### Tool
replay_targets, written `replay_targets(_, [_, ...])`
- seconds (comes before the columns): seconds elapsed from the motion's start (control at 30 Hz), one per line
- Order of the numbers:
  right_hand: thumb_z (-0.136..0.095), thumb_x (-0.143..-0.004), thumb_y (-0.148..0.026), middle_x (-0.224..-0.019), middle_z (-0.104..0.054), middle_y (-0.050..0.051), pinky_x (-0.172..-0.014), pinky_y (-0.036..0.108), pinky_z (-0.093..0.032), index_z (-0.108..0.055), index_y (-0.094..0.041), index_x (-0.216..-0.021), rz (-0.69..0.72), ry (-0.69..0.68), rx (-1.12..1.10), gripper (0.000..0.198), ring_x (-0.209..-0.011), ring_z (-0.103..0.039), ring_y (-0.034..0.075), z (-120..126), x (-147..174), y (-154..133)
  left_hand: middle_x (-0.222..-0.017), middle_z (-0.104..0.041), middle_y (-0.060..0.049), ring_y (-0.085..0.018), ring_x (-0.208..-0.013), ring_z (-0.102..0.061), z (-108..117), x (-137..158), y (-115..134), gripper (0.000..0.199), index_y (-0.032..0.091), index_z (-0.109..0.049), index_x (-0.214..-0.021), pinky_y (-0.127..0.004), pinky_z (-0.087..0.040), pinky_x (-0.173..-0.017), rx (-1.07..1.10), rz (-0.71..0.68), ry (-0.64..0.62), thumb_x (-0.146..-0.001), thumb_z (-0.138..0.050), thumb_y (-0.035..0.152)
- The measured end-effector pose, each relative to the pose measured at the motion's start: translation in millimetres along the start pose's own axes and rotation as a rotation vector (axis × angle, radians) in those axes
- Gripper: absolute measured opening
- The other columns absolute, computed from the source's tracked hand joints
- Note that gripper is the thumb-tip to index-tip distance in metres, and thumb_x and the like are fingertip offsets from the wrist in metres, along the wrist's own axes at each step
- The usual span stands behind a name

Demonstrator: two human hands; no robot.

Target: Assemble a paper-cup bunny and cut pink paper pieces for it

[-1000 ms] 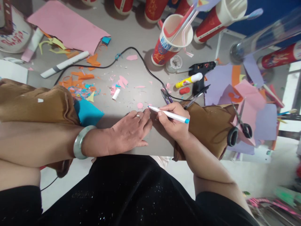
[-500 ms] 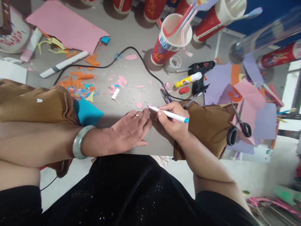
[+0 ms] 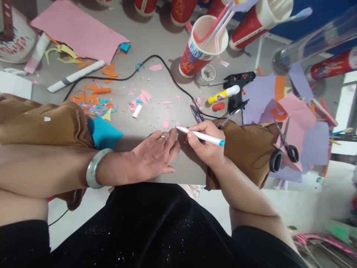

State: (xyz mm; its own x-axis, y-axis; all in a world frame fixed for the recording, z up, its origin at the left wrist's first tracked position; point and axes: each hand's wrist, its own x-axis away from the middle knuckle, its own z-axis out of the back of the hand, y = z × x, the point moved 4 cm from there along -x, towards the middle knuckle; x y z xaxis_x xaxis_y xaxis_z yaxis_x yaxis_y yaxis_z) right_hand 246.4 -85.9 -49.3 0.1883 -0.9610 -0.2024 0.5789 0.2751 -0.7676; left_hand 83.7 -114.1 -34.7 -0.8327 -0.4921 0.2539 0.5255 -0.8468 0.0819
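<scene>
My right hand (image 3: 208, 144) is closed around a white felt-tip pen (image 3: 199, 136) with a light blue end. The pen's tip meets a small pink paper circle (image 3: 177, 124) lying on the table. My left hand (image 3: 156, 150) rests palm down, fingers stretched out, their tips just below that piece; whether a fingertip presses on it I cannot tell. Left of the pen tip lies another pink paper circle (image 3: 165, 124). A small white pen cap (image 3: 137, 111) sits farther left, beside pink scraps (image 3: 144, 95).
Purple-handled scissors (image 3: 197, 114) lie above my right hand, near a glue stick (image 3: 223, 95), its red cap (image 3: 218, 107) and a black glue gun (image 3: 238, 89). A black cable (image 3: 164, 65) crosses the table. Black scissors (image 3: 284, 149) lie right; a paper cup (image 3: 203, 48) with straws stands behind.
The pen tip has shifted very slightly to the right over the small pink circle. My left hand has stayed in place.
</scene>
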Motion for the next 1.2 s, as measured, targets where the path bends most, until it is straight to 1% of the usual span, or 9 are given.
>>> replay_targets(0.13, [-0.065, -0.09, -0.032, -0.061, -0.067, -0.005, -0.05, 0.026, -0.049, -0.06, -0.023, -0.084, 0.008, -0.001, -0.001, 0.012, -0.05, -0.063, 0.013, 0.0, -0.2, -0.7, -0.153, -0.046, -0.032, -0.032, -0.109, -0.066, -0.6, 0.2, -0.3, 0.077, 0.003, -0.049, -0.146, -0.039, -0.041, -0.093, 0.011, 0.009, -0.013, -0.095, -0.055, 0.061])
replay_targets(0.33, [-0.065, -0.089, -0.031, -0.059, -0.065, -0.005, -0.049, 0.025, -0.048, -0.06, -0.024, -0.083, 0.023, 0.007, -0.008, 0.011, -0.05, -0.062, 0.013, 0.9, -1.0, -2.5, -0.152, -0.046, -0.033, -0.036, -0.12, -0.061, 0.6, 1.0, 0.0, 0.077, 0.002, -0.049, -0.146, -0.04, -0.041, -0.094, 0.003, 0.003, 0.004, -0.096, -0.053, 0.059])
replay_targets(0.5, [-0.064, -0.09, -0.034, -0.058, -0.064, -0.005, -0.048, 0.026, -0.047, -0.059, -0.024, -0.081, 0.04, 0.003, 0.024, 0.014, -0.048, -0.058, 0.012, 1.1, -2.3, -2.8, -0.153, -0.045, -0.032, -0.034, -0.115, -0.063, 0.7, 0.6, -0.4, 0.077, 0.003, -0.048, -0.147, -0.039, -0.041, -0.094, 0.02, 0.014, -0.009, -0.095, -0.054, 0.059])
replay_targets(0.6, [-0.064, -0.089, -0.034, -0.058, -0.063, -0.005, -0.047, 0.025, -0.046, -0.059, -0.024, -0.08, 0.045, 0.007, 0.034, 0.014, -0.046, -0.055, 0.011, 1.6, -2.3, -2.0, -0.153, -0.045, -0.031, -0.034, -0.116, -0.063, 0.8, 0.3, -0.5, 0.076, 0.004, -0.048, -0.148, -0.039, -0.04, -0.095, 0.024, 0.018, -0.013, -0.095, -0.054, 0.059])
replay_targets(0.77, [-0.064, -0.087, -0.032, -0.056, -0.061, -0.006, -0.045, 0.025, -0.044, -0.059, -0.024, -0.079, 0.032, 0.009, 0.036, 0.013, -0.044, -0.053, 0.011, 2.5, -2.4, -1.6, -0.154, -0.043, -0.032, -0.033, -0.112, -0.064, 0.7, 0.4, -0.3, 0.077, 0.003, -0.046, -0.149, -0.04, -0.041, -0.094, 0.03, 0.011, -0.039, -0.096, -0.054, 0.058])
replay_targets(0.9, [-0.064, -0.086, -0.029, -0.056, -0.061, -0.006, -0.044, 0.024, -0.043, -0.058, -0.024, -0.079, 0.056, 0.024, 0.023, 0.011, -0.044, -0.053, 0.01, 3.5, -3.0, -3.5, -0.153, -0.044, -0.032, -0.034, -0.115, -0.063, 0.1, 1.1, -0.3, 0.077, 0.003, -0.047, -0.148, -0.04, -0.041, -0.095, 0.016, 0.012, -0.022, -0.096, -0.054, 0.059])
replay_targets(1.07, [-0.064, -0.086, -0.028, -0.056, -0.061, -0.006, -0.045, 0.025, -0.044, -0.056, -0.024, -0.078, 0.036, 0.02, 0.019, 0.012, -0.045, -0.054, 0.011, 3.2, -3.1, -2.3, -0.152, -0.046, -0.032, -0.036, -0.124, -0.058, -1.4, 2.0, 0.1, 0.077, 0.002, -0.048, -0.147, -0.04, -0.042, -0.095, 0.005, 0.009, 0.02, -0.095, -0.054, 0.059])
replay_targets(1.2, [-0.065, -0.085, -0.025, -0.055, -0.06, -0.006, -0.045, 0.024, -0.044, -0.056, -0.024, -0.077, 0.055, 0.029, -0.004, 0.012, -0.044, -0.054, 0.011, 3.3, -3.1, -2.4, -0.152, -0.046, -0.032, -0.037, -0.124, -0.058, -0.5, 1.5, 0.4, 0.077, 0.002, -0.048, -0.147, -0.04, -0.041, -0.095, -0.001, 0.002, 0.01, -0.096, -0.054, 0.059])
